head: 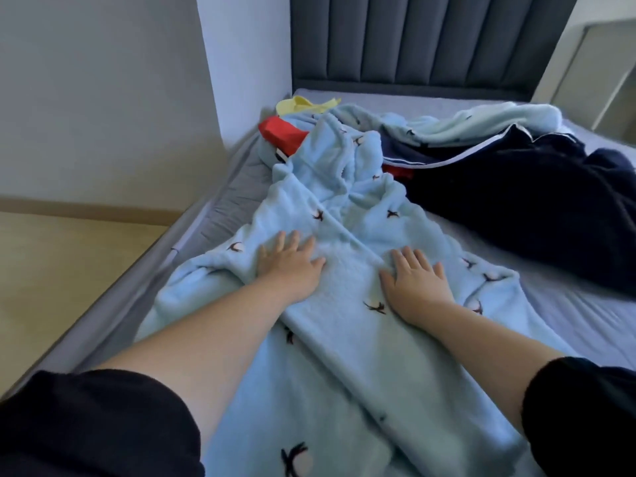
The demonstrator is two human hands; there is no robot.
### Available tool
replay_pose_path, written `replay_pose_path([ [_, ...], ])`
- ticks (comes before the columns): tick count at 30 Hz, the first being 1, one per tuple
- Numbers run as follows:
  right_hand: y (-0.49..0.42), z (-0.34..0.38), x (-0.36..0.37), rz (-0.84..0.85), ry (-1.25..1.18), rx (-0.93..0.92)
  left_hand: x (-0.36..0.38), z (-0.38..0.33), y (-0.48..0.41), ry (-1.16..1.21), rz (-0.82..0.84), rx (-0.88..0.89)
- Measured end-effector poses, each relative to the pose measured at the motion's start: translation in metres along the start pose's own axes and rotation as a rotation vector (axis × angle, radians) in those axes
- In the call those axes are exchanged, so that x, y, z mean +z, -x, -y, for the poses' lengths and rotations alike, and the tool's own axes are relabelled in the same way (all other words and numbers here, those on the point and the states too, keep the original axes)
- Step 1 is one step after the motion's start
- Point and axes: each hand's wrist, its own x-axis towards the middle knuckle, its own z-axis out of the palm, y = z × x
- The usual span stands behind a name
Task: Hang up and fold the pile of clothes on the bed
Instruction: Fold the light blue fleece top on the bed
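Here both hands, left [290, 266] and right [416, 282], flat, fingers spread, pressing blue fleece garment [344, 339] beneath on bed [585, 315].

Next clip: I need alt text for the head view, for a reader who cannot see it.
The left hand and right hand press flat, fingers straight, on a light blue fleece garment spread on the bed. Beyond it lie a dark navy garment, a red item and a yellow item, below a grey padded headboard.

Bed [568, 315]: blue fleece garment [344, 339], dark garment [516, 208] on sheet.
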Motion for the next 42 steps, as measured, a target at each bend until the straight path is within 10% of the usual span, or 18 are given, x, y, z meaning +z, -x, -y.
replay_pose_path([
  [15,-0.115,-0.017,0.031,-0.025,0.000,0.168,0.020,0.020,-0.106,-0.017,-0.222,-0.180],
  [25,-0.214,-0.034,0.015,-0.033,-1.093,0.339,0.003,0.040,-0.188,0.616,-0.373,-0.570],
  [31,-0.223,-0.050,0.014,0.050,-1.321,0.388,0.006,0.058,-0.200,1.127,-0.430,-0.384],
  [38,-0.181,-0.047,0.000,-0.069,-1.276,0.504,-0.005,0.049,-0.161,0.872,-0.619,-0.307],
  [42,-0.156,-0.030,-0.021,-0.292,-1.003,0.460,-0.017,0.037,-0.111,0.423,-1.016,0.130],
])
